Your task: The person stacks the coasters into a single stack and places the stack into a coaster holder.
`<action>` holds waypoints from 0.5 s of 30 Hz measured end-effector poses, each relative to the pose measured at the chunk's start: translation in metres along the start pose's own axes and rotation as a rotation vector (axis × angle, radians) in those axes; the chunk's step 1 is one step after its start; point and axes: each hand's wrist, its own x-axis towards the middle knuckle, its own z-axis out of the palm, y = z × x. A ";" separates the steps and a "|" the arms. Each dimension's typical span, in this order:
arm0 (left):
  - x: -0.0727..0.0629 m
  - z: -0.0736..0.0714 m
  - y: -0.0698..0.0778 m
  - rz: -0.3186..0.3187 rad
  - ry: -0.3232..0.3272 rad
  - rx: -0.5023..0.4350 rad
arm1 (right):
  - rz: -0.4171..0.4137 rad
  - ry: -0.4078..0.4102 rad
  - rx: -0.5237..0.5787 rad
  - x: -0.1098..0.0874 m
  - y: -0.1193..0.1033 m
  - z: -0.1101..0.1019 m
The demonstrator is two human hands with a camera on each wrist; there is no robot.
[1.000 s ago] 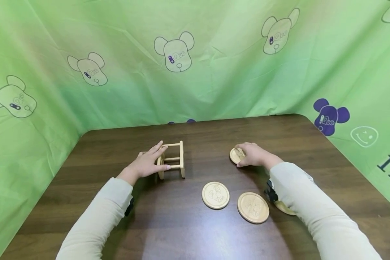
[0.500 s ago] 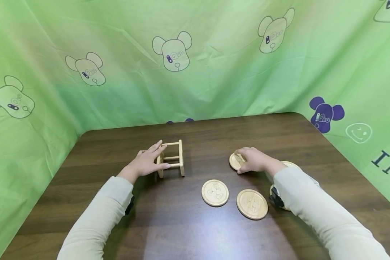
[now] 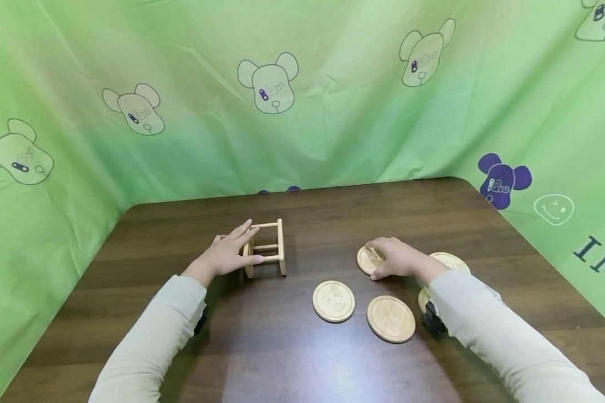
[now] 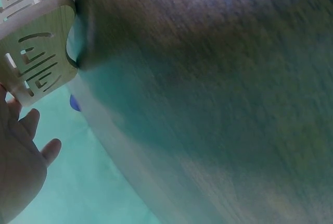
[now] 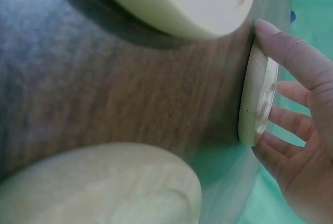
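Observation:
A small pale wooden coaster rack point(image 3: 281, 246) with bars and cut-out end panels stands left of the table's middle. My left hand point(image 3: 224, 254) spans it, thumb on the near bar and fingers at the far side; the left wrist view shows its patterned end panel point(image 4: 36, 60). To the right, my right hand point(image 3: 397, 258) holds a round wooden coaster point(image 3: 368, 261) by its edges, thumb on the near side. In the right wrist view that coaster point(image 5: 256, 99) lies flat on or just at the tabletop, fingertips around its rim. The palm hides part of it.
Two engraved round coasters, a left one point(image 3: 334, 301) and a right one point(image 3: 391, 319), lie in front. Another coaster point(image 3: 451, 259) sits beyond my right forearm, and one more point(image 3: 423, 298) is partly under it. A green printed cloth point(image 3: 333, 140) hangs behind the brown table point(image 3: 181, 218).
My right hand has drawn the coaster a little nearer to me, and its forearm has shifted right, uncovering more of the coasters beside it. The left hand stays on the rack.

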 end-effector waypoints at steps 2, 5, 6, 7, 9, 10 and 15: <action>-0.001 0.000 0.000 -0.002 -0.002 -0.001 | -0.003 0.005 0.004 -0.001 -0.001 0.001; -0.002 0.000 0.001 -0.008 -0.007 -0.004 | -0.010 0.014 0.005 -0.002 -0.002 0.002; -0.002 -0.001 0.001 -0.011 -0.008 -0.003 | -0.007 0.015 0.004 -0.002 -0.002 0.002; -0.002 -0.001 0.001 -0.012 -0.009 -0.004 | -0.003 0.015 0.003 -0.003 -0.003 0.002; -0.002 -0.001 0.002 -0.011 -0.009 -0.006 | 0.005 0.013 0.002 -0.003 -0.003 0.002; -0.002 -0.001 0.002 -0.010 -0.009 -0.007 | 0.014 0.011 0.004 -0.003 -0.003 0.002; -0.002 -0.001 0.003 -0.004 -0.008 -0.009 | 0.062 -0.006 0.032 -0.004 -0.002 0.001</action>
